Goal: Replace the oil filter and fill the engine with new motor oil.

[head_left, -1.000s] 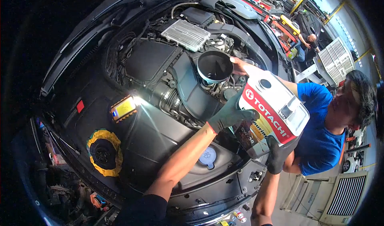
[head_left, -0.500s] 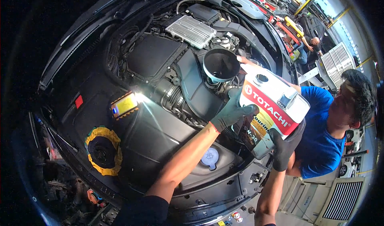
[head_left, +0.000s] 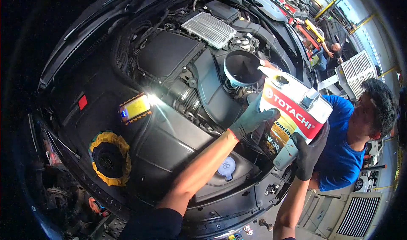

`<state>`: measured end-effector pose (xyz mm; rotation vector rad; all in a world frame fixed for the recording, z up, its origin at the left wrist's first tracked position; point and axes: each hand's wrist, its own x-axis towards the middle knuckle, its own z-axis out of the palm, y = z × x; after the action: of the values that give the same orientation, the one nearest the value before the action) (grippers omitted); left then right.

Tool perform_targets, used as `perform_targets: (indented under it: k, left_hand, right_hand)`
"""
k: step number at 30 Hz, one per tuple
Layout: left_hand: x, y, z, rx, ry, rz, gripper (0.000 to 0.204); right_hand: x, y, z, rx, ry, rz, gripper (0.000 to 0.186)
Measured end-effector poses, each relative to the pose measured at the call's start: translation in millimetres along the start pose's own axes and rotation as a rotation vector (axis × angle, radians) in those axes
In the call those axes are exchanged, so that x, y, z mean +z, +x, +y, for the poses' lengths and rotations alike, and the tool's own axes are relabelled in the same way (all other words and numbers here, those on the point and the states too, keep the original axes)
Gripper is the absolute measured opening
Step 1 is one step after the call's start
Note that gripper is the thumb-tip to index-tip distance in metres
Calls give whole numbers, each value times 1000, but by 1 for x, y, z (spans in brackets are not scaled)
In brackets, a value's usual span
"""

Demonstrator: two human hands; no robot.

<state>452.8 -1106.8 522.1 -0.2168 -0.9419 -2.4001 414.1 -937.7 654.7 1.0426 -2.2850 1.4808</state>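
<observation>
Both my hands wear dark gloves and grip a white, red and yellow oil can (head_left: 292, 108), held above the engine, its round top opening facing up. My left hand (head_left: 254, 119) is closed on its left side; my right hand (head_left: 308, 153) holds its lower right. Just beyond the can, a black funnel (head_left: 241, 66) stands in the engine (head_left: 167, 55). A co-worker's hand (head_left: 263, 63) is at the funnel's rim, mostly hidden by the can. Whether the can touches the funnel, I cannot tell.
A lit yellow work lamp (head_left: 136, 108) and a black-and-yellow ring-shaped item (head_left: 127, 159) lie on the dark cover. A person in a blue shirt (head_left: 339, 155) leans in at the right. Another person (head_left: 330, 53) works farther back. A louvred metal unit (head_left: 358, 212) stands at lower right.
Both my hands and the can have moved slightly right and up in the picture. The engine bay and funnel also appear shifted rightward, as the view moves. Both grips remain.
</observation>
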Motion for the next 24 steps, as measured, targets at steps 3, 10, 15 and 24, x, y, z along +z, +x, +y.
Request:
perform_targets:
  k: [3, 10, 15, 24]
  left_hand:
    - [3, 3, -1, 68, -36, 1, 60]
    - [5, 3, 3, 62, -30, 2, 59]
    - [1, 4, 4, 36, -15, -18, 58]
    - [3, 4, 9, 42, -45, -3, 61]
  right_hand:
    - [-1, 2, -2, 43, 23, -24, 100]
    - [4, 4, -8, 20, 38, -32, 93]
    - [6, 5, -10, 23, 50, -40, 90]
    - [7, 5, -14, 51, 85, -55, 85]
